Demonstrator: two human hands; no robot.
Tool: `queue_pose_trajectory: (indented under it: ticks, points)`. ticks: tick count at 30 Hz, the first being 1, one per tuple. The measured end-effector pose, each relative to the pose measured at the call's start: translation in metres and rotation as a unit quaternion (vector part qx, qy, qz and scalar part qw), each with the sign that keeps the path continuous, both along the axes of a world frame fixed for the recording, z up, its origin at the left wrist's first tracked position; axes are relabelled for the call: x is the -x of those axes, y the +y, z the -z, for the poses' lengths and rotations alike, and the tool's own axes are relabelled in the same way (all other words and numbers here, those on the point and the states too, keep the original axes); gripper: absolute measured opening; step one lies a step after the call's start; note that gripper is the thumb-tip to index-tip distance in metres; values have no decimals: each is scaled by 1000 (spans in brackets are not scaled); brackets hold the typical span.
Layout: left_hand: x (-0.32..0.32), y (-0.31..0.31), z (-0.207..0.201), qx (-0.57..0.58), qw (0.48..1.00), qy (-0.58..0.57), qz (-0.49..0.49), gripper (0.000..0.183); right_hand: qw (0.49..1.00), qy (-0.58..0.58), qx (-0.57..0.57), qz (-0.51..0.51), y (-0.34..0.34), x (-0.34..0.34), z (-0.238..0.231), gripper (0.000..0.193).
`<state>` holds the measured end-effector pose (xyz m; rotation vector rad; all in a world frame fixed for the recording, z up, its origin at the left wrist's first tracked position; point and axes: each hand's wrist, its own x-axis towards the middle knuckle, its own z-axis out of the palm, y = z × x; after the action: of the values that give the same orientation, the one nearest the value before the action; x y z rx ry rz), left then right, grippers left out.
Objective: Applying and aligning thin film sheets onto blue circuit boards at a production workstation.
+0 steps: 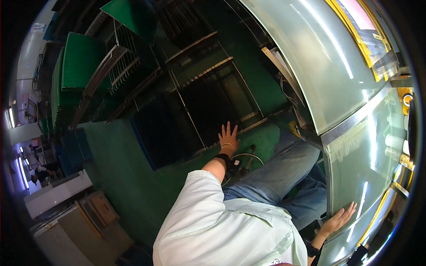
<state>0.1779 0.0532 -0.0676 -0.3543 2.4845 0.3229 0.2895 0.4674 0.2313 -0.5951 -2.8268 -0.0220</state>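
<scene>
Left hand [228, 136], empty and spread, is near the dark rack [222, 98]; right hand [340, 219], empty too, lies on the shiny surface [347, 160]. Looks like reaching; grabbing would need curling.

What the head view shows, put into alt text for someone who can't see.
A white-shirted person in jeans holds the left hand spread open before a dark rack; whether they touch is unclear. The right hand lies open on a glossy table at right, and green panels stand at upper left.
</scene>
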Motion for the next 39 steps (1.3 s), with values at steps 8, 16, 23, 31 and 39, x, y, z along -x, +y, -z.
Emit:
queue_pose_trajectory:
  ticks: [8, 16, 23, 31, 39]
  points:
    - [30, 17, 13, -1, 990, 101, 96, 75, 1000, 4, -5, -12, 6, -3, 6, 42]
    - [69, 25, -9, -45, 985, -83, 147, 76, 999, 4, -20, -32, 15, -7, 10, 42]
    - [40, 3, -20, -131, 991, 1, 22, 71, 998, 21, -38, -34, 7, -5, 5, 40]
    - [-50, -163, -64, 206, 853, 271, -395, 80, 997, 35, -25, -57, 15, -4, 11, 39]
    - [-43, -232, -24, 68, 848, 326, -412, 79, 996, 31, 24, -77, 56, -8, 22, 43]
